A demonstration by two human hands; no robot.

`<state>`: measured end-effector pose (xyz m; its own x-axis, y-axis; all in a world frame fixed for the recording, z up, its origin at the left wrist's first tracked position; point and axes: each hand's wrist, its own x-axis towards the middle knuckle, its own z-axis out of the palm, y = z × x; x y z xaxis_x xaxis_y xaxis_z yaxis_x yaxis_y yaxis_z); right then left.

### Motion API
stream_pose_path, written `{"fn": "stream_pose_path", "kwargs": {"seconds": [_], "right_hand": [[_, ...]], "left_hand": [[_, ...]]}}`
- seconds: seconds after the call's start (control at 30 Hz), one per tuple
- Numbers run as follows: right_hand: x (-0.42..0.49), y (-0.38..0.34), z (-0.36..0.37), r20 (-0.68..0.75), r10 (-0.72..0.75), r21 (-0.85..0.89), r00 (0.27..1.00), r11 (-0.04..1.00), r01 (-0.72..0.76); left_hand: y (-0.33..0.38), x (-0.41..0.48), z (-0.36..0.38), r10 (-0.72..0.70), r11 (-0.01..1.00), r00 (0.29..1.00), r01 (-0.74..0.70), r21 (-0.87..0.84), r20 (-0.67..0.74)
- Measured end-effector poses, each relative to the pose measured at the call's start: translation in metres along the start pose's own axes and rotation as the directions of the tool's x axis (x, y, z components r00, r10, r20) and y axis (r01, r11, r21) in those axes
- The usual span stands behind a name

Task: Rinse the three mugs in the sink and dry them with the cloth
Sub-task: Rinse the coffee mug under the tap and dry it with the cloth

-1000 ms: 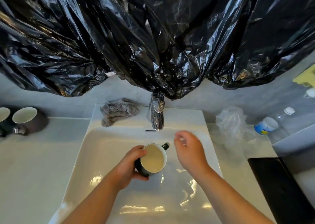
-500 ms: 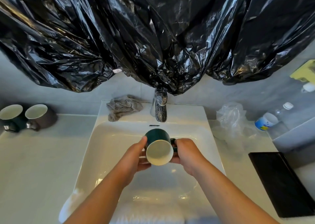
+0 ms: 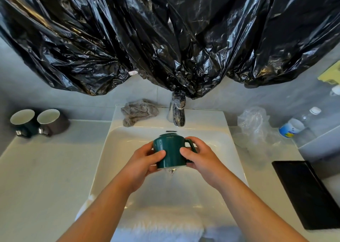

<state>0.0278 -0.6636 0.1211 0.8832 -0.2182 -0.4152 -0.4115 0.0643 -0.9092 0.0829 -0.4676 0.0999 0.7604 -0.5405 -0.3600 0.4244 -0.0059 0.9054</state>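
Draining step, I reckon: hold the green mug (image 3: 170, 149) mouth-down and low over the sink (image 3: 127, 149) until the dribble at its rim stops, maybe with a small shake, so the cloth (image 3: 138, 112) has less to soak up. The left hand (image 3: 143, 161) wraps the mug's left side, thumb across the front. The right hand (image 3: 201, 158) curls round the handle side. The cloth lies bunched on the far ledge, just left of the tap (image 3: 177, 115). A dark mug (image 3: 25, 126) and a brown mug (image 3: 56, 123) stand side by side, far left on the counter (image 3: 46, 168).
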Motion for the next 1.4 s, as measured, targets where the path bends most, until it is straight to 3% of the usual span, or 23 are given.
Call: {"fn": "stream_pose_path", "kwargs": {"seconds": [0.33,0.6,0.8,1.4], "right_hand": [[-0.009,-0.017,-0.007,0.069,-0.158,-0.18,0.985,0.969,0.168],[-0.025,-0.036,-0.005,0.096,-0.342,-0.243,0.935,0.902,0.355],[-0.03,-0.053,-0.003,0.083,-0.435,-0.312,0.896,0.843,0.438],[-0.028,-0.059,0.0,0.091,-0.448,-0.294,0.889,0.841,0.454]], "left_hand": [[0.031,-0.005,-0.013,0.183,0.935,0.983,-0.173,0.309,-0.004],[0.053,-0.02,-0.01,0.36,0.884,0.933,-0.341,0.319,0.0],[0.069,-0.027,-0.008,0.415,0.851,0.91,-0.394,0.346,0.016],[0.076,-0.026,-0.009,0.453,0.819,0.891,-0.425,0.385,0.02]]}}
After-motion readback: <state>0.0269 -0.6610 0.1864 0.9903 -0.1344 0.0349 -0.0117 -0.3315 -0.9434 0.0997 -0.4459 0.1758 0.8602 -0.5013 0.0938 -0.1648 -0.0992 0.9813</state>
